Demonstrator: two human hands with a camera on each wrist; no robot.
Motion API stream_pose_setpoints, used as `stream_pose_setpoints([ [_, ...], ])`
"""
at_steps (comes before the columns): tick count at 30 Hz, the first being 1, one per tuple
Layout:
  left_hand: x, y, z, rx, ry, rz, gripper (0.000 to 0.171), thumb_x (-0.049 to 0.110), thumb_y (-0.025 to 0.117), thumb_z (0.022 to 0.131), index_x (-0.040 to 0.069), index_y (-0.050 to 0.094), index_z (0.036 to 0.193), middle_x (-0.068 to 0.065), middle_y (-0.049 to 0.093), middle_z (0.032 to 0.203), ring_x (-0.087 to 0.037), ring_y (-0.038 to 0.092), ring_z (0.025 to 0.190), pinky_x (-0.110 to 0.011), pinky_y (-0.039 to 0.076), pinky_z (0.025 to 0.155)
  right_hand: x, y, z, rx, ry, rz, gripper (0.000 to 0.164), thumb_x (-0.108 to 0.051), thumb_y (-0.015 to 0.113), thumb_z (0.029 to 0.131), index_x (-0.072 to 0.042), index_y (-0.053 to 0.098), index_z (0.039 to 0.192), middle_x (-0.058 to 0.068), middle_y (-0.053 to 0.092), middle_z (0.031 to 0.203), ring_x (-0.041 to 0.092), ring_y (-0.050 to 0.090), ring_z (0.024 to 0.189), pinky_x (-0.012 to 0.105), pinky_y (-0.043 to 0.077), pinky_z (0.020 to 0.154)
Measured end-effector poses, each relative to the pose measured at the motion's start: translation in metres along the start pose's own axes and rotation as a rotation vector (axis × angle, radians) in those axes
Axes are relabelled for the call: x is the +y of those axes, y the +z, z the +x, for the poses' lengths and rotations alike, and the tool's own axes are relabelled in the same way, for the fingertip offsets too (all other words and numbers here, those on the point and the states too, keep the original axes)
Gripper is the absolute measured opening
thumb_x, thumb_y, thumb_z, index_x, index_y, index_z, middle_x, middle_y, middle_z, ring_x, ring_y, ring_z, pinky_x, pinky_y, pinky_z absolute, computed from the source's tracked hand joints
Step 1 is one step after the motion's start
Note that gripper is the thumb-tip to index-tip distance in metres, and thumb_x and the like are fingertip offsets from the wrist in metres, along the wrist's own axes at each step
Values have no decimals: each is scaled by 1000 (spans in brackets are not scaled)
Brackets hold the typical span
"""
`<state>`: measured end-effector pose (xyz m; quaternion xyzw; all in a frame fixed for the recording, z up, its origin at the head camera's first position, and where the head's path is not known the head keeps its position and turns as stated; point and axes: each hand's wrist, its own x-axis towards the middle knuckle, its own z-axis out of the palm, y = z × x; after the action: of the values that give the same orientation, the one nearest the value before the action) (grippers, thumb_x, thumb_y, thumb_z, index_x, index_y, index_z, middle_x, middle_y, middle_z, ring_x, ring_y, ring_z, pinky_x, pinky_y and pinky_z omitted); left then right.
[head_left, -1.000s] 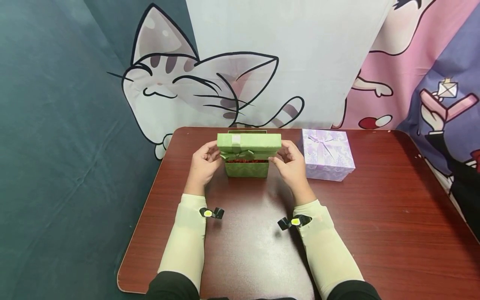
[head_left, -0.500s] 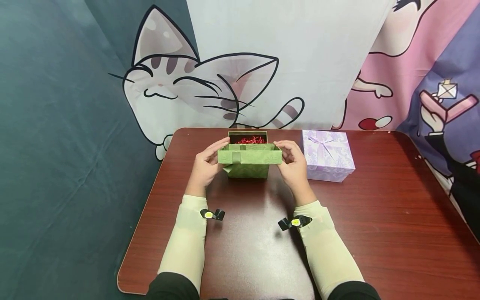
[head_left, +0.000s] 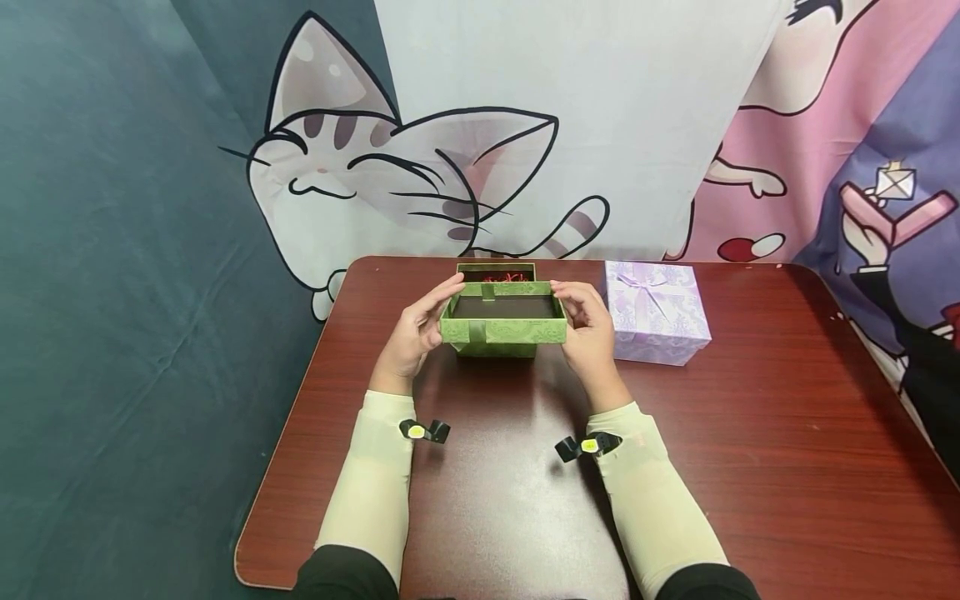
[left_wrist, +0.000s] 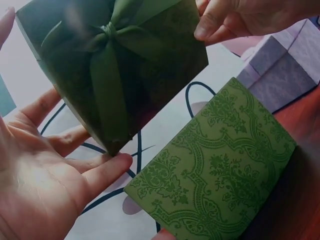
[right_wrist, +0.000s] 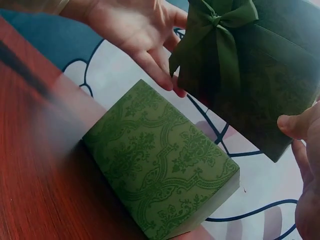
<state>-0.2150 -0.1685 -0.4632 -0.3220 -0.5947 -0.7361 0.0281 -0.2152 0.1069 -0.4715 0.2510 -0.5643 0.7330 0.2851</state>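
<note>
Between both hands hangs a shallow green patterned rectangular lid point(head_left: 525, 331), hollow side up, green ribbon bow point(left_wrist: 109, 30) underneath. Right hand point(head_left: 588, 333) has its end pinched, thumb on the bow face; left hand point(head_left: 408, 337) is more spread, fairly straight fingers touching the other end. Just below and beyond the grip sits an embossed green rectangular box point(head_left: 495, 351) with red shredded filler point(head_left: 506, 277) inside. Right beside the right hand, there's a lavender patterned box with a ribbon bow point(head_left: 656, 333).
</note>
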Motion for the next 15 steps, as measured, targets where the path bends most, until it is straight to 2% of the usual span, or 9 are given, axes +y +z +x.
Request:
stream_pose_setpoints([
  [2, 1, 1, 0, -12, -1, -15, 117, 67, 82, 75, -19, 45, 144, -35, 27, 162, -42, 21, 155, -43, 12, 130, 0, 0, 0, 6, 2, -9, 25, 35, 58, 80, 24, 60, 102, 31, 60, 114, 34, 64, 119, 43, 49, 111],
  [4, 1, 1, 0, -19, 1, -30, 110, 64, 85, 74, -17, 50, 141, -34, 27, 162, -42, 19, 156, -40, 14, 130, 0, 1, -1, 26, 26, -31, 27, 33, 61, 80, 22, 64, 105, 30, 62, 116, 35, 67, 115, 39, 53, 106],
  [8, 0, 0, 0, -17, 26, -41, 95, 56, 90, 75, -18, 55, 124, -38, 26, 159, -44, 19, 155, -40, 14, 130, 0, 0, -2, 68, 113, -83, 29, 24, 68, 84, 17, 71, 113, 25, 65, 120, 30, 73, 99, 28, 60, 90],
  [10, 0, -1, 0, -9, 33, -33, 92, 54, 91, 75, -19, 52, 116, -41, 24, 157, -42, 21, 154, -41, 13, 130, -1, -1, -3, 62, 157, -91, 32, 22, 69, 86, 16, 70, 117, 24, 65, 123, 24, 74, 98, 27, 60, 89],
  [13, 1, -4, -1, 6, 40, -13, 94, 54, 91, 75, -21, 47, 109, -42, 26, 156, -41, 23, 154, -43, 12, 130, -3, -3, -5, 9, 192, -20, 36, 23, 64, 88, 20, 64, 124, 25, 64, 128, 21, 71, 110, 30, 57, 98],
  [15, 2, -5, -1, 16, 41, -4, 94, 53, 91, 75, -22, 46, 107, -41, 28, 156, -40, 24, 153, -42, 12, 130, -7, -3, -7, -24, 241, 109, 38, 21, 56, 92, 25, 56, 129, 27, 62, 132, 24, 67, 119, 32, 54, 103],
])
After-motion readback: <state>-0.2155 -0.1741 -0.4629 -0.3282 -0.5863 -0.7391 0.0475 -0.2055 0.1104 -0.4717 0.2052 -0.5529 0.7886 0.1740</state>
